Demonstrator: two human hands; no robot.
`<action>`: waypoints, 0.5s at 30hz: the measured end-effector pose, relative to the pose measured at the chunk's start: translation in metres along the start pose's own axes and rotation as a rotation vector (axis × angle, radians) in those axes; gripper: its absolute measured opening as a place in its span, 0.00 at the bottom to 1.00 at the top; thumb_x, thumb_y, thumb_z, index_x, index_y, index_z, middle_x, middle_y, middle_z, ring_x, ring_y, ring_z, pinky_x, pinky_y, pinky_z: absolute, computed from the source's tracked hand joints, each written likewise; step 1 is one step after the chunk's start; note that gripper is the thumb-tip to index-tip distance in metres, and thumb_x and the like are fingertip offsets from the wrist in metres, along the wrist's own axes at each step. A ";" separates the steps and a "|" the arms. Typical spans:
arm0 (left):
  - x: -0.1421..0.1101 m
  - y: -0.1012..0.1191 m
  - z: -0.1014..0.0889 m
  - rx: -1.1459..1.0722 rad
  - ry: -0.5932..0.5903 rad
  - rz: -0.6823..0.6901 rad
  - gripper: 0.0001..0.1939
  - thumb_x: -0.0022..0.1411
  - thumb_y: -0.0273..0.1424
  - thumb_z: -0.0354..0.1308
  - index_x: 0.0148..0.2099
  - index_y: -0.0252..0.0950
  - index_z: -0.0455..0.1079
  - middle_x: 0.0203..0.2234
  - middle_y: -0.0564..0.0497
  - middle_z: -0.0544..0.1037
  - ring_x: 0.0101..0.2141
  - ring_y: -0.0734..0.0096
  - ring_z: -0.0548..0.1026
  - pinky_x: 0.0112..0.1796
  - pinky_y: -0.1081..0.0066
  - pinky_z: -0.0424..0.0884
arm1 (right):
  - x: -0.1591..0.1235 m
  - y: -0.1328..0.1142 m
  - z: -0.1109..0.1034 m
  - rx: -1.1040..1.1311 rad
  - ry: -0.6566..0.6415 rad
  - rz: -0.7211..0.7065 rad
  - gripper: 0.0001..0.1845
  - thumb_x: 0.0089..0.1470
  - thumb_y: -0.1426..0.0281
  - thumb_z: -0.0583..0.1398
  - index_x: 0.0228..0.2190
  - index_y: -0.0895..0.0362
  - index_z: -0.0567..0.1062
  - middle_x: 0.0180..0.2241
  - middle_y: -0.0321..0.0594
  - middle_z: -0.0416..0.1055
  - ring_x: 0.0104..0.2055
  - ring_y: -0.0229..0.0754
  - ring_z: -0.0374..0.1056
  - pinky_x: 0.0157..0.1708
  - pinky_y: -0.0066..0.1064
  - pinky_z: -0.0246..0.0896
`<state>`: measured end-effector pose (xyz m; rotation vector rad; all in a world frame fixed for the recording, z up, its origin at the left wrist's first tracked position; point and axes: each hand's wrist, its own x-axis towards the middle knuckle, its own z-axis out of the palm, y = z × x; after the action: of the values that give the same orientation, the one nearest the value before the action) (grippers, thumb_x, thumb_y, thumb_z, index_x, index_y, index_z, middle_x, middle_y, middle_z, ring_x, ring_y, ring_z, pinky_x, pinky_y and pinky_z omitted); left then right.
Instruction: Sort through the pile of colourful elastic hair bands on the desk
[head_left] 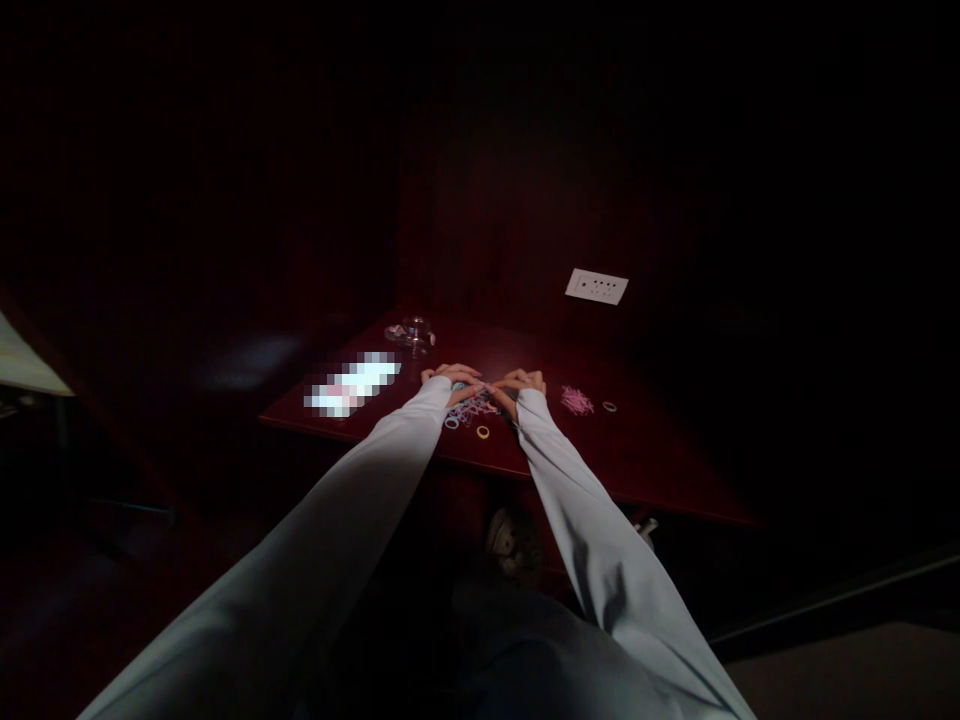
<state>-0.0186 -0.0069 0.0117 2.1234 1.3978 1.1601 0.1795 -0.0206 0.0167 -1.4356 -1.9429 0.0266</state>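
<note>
Both my arms, in pale long sleeves, reach far forward over a dark red table (660, 470). My left hand (452, 381) and my right hand (520, 385) meet at their fingertips above a small heap of coloured rubber bands (471, 410). The fingers of both hands are curled together in a pinch on something small between them that I cannot make out. A yellow ring-shaped band (483, 432) lies just in front of the heap. A pink bundle of bands (577, 401) lies to the right of my right hand, with a small dark ring (609, 407) beside it.
A clear glass dish (411, 333) stands at the table's back left. A blurred white item (352, 384) lies left of my hands. A white wall socket plate (596, 287) sits on the dark panel behind. The room is very dark; a shoe (512, 540) shows below the table edge.
</note>
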 end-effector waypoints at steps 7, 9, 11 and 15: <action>0.004 -0.012 0.002 -0.053 0.029 0.029 0.05 0.64 0.34 0.65 0.36 0.43 0.82 0.49 0.52 0.85 0.53 0.59 0.78 0.62 0.53 0.63 | 0.001 0.024 -0.020 0.025 0.122 0.090 0.23 0.65 0.48 0.58 0.35 0.49 0.86 0.41 0.44 0.77 0.48 0.51 0.60 0.50 0.43 0.51; 0.006 -0.017 0.005 -0.078 0.045 0.054 0.05 0.63 0.34 0.65 0.35 0.43 0.82 0.48 0.52 0.85 0.52 0.60 0.78 0.61 0.55 0.65 | 0.000 0.036 -0.032 -0.006 0.182 0.178 0.24 0.64 0.48 0.58 0.34 0.51 0.85 0.40 0.46 0.77 0.47 0.52 0.59 0.49 0.43 0.50; 0.007 -0.022 0.008 -0.091 0.057 0.068 0.05 0.62 0.34 0.65 0.34 0.42 0.81 0.47 0.51 0.86 0.51 0.60 0.78 0.60 0.57 0.67 | -0.002 0.045 -0.042 -0.059 0.213 0.244 0.24 0.64 0.48 0.58 0.33 0.51 0.85 0.40 0.45 0.77 0.47 0.52 0.59 0.49 0.43 0.48; 0.009 -0.025 0.013 -0.090 0.093 0.070 0.06 0.61 0.33 0.64 0.32 0.41 0.81 0.46 0.51 0.86 0.50 0.61 0.78 0.58 0.59 0.70 | -0.005 0.053 -0.047 -0.131 0.197 0.297 0.22 0.62 0.49 0.60 0.32 0.50 0.85 0.41 0.44 0.76 0.47 0.52 0.57 0.49 0.44 0.46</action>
<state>-0.0218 0.0147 -0.0087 2.0949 1.2939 1.3385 0.2495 -0.0229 0.0277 -1.7344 -1.5862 -0.1043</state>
